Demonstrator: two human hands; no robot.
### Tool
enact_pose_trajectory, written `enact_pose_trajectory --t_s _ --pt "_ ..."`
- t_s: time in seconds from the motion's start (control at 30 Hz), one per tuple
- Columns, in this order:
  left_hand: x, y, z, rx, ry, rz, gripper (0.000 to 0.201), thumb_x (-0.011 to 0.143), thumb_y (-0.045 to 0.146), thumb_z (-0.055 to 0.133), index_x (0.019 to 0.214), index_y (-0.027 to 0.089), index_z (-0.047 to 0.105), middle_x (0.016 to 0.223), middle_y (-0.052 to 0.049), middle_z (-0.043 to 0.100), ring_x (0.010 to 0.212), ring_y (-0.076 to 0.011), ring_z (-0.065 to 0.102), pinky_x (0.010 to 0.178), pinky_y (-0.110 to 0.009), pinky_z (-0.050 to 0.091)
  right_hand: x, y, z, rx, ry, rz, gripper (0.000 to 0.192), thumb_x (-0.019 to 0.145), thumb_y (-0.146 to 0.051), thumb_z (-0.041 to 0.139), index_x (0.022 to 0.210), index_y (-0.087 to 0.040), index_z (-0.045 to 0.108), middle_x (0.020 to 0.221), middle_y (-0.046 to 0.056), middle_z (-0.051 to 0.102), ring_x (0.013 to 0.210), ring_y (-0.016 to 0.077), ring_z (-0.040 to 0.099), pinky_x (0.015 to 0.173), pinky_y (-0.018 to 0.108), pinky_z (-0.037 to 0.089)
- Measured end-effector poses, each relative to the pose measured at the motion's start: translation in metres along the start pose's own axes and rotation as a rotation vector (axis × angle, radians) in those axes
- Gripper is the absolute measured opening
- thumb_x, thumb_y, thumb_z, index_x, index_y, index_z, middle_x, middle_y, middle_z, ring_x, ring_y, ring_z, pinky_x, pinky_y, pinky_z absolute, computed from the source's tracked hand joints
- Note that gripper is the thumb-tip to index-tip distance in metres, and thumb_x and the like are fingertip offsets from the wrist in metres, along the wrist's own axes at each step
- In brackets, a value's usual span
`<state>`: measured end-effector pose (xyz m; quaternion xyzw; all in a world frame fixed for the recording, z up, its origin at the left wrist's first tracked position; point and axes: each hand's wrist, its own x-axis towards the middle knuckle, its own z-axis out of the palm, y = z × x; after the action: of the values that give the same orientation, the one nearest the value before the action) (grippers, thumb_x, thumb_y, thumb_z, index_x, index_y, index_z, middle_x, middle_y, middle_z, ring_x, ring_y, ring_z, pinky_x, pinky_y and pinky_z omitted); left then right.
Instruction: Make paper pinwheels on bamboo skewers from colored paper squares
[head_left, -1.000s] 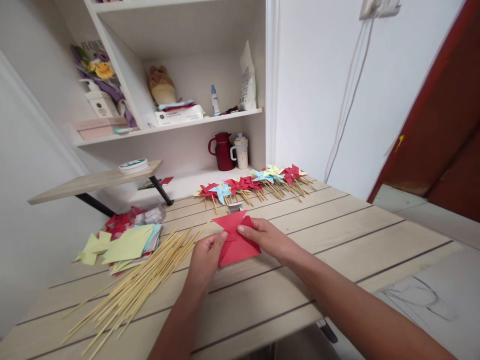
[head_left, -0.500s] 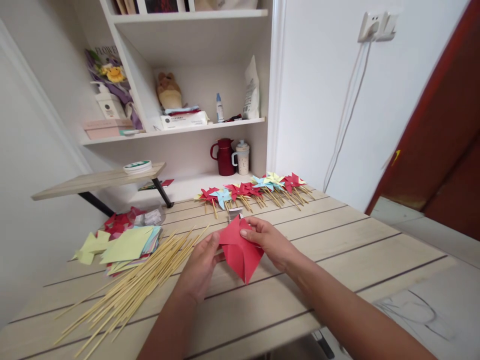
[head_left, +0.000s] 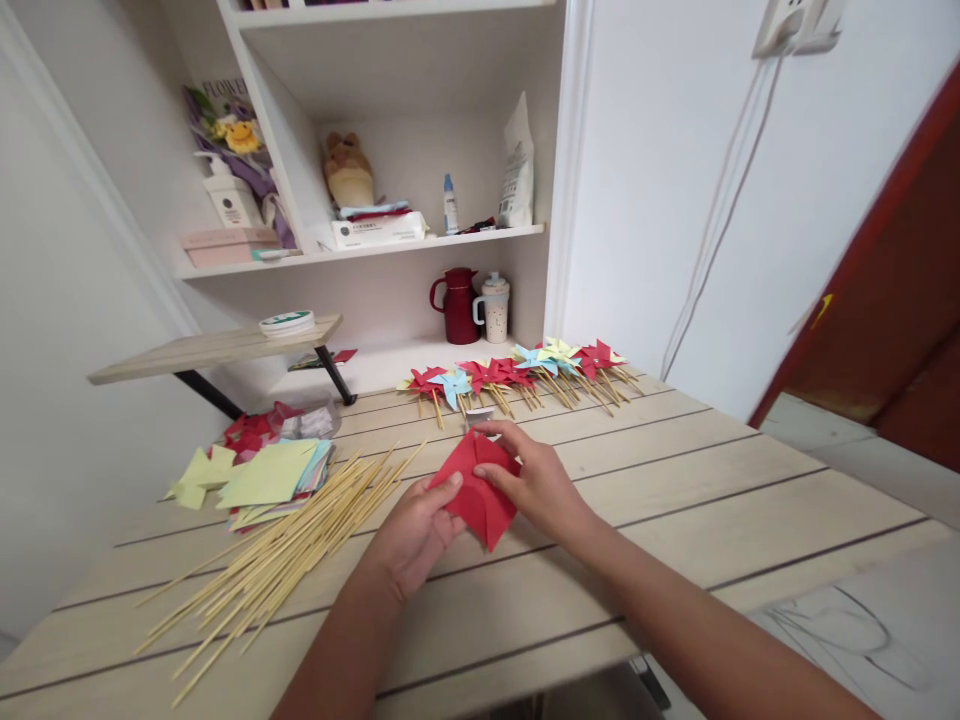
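Table [head_left: 675,480]: slatted wood, under both hands. Bamboo skewers [head_left: 285,550]: loose pile left of the left hand, long axis slanting away rightward. Red paper [head_left: 480,490]: pinched between left hand [head_left: 416,535] and right hand [head_left: 536,485], lower corner pointing down.

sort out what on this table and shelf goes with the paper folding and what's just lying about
In use: red paper, held by left hand and right hand; wooden sticks; paper squares; finished pinwheels.

Lying about: red jug; mug; soft toy; white bag; small bottle.
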<state>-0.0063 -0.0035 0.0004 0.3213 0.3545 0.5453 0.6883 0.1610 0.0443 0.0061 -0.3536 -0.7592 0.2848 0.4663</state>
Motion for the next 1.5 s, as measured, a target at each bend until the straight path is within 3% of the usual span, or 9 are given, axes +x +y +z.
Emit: enact_pose_trajectory --t_s 0.13,0.23,0.33,0.47,0.77,1.0,1.17,1.33,1.5 --pt "0.003 0.001 0.001 -0.079 0.060 -0.003 0.018 0.087 0.016 0.066 0.104 0.010 0.069 0.110 -0.015 0.073 0.098 -0.0205 0.070 0.093 -0.035 0.053 0.000 0.002 -0.001 -0.186 0.169 -0.173 0.049 0.085 -0.020 0.065 0.131 -0.027 0.053 0.124 0.009 0.064 0.110 0.0274 0.059 0.094 0.045 0.045" --pt "0.003 0.001 0.002 -0.146 0.077 0.011 0.017 0.090 0.017 0.063 0.105 0.011 0.068 0.109 -0.014 0.073 0.100 -0.0202 0.069 0.094 -0.035 0.053 -0.002 0.000 -0.003 -0.289 0.300 -0.313 0.031 0.088 -0.020 0.062 0.118 -0.025 0.061 0.115 0.010 0.065 0.110 0.0284 0.057 0.093 0.046 0.043" --pt "0.004 0.001 0.002 -0.161 0.058 0.025 0.013 0.090 0.019 0.064 0.100 0.012 0.069 0.103 -0.013 0.074 0.096 -0.0193 0.069 0.089 -0.032 0.053 -0.004 -0.002 0.001 -0.235 0.158 -0.369 0.001 0.090 -0.023 0.064 0.091 -0.023 0.064 0.086 0.004 0.068 0.085 0.0226 0.061 0.080 0.038 0.045" --pt "0.004 0.001 0.002 -0.168 0.017 0.066 0.011 0.088 0.019 0.067 0.095 0.013 0.070 0.101 -0.010 0.074 0.091 -0.0172 0.068 0.080 -0.026 0.052 -0.005 -0.003 0.011 -0.206 0.000 -0.282 0.032 0.072 -0.038 0.084 0.085 -0.021 0.060 0.086 0.004 0.067 0.080 0.0223 0.059 0.075 0.036 0.045" --pt "0.002 -0.001 0.002 -0.058 0.023 0.011 0.015 0.090 0.027 0.064 0.097 0.013 0.068 0.097 -0.011 0.073 0.084 -0.0175 0.068 0.076 -0.028 0.053 -0.003 -0.006 0.012 -0.013 0.030 -0.126 0.010 0.079 -0.010 0.064 0.081 -0.020 0.066 0.079 0.002 0.064 0.073 0.0173 0.058 0.067 0.029 0.044" --pt "0.003 0.002 0.003 -0.016 0.066 0.029 0.024 0.091 0.028 0.062 0.110 0.013 0.065 0.105 -0.015 0.073 0.089 -0.0218 0.070 0.077 -0.032 0.054 0.002 -0.002 0.003 0.013 0.075 -0.024 0.011 0.081 -0.012 0.064 0.074 -0.020 0.067 0.073 0.001 0.063 0.070 0.0171 0.057 0.065 0.029 0.043" --pt "0.005 0.001 0.002 -0.062 0.078 0.039 0.022 0.090 0.026 0.064 0.108 0.013 0.065 0.102 -0.012 0.074 0.083 -0.0178 0.069 0.077 -0.030 0.054 -0.001 -0.005 0.003 -0.057 0.060 -0.134 0.006 0.082 -0.021 0.070 0.078 -0.020 0.066 0.077 0.001 0.062 0.074 0.0174 0.057 0.068 0.029 0.044" --pt "0.005 -0.001 0.004 -0.113 0.053 0.077 0.011 0.085 0.021 0.070 0.092 0.014 0.068 0.086 -0.005 0.073 0.066 -0.0104 0.063 0.058 -0.020 0.048 -0.007 -0.009 0.013 -0.285 0.014 -0.271 0.032 0.070 -0.044 0.084 0.077 -0.020 0.064 0.085 0.005 0.063 0.082 0.0219 0.057 0.074 0.034 0.044" --pt "0.004 -0.005 0.008 -0.052 0.052 0.051 0.016 0.086 0.027 0.071 0.095 0.013 0.069 0.094 -0.008 0.074 0.077 -0.0134 0.067 0.073 -0.025 0.053 -0.008 -0.008 0.019 -0.275 0.023 -0.239 0.007 0.078 -0.020 0.072 0.083 -0.021 0.067 0.086 0.004 0.065 0.083 0.0208 0.058 0.075 0.034 0.045"
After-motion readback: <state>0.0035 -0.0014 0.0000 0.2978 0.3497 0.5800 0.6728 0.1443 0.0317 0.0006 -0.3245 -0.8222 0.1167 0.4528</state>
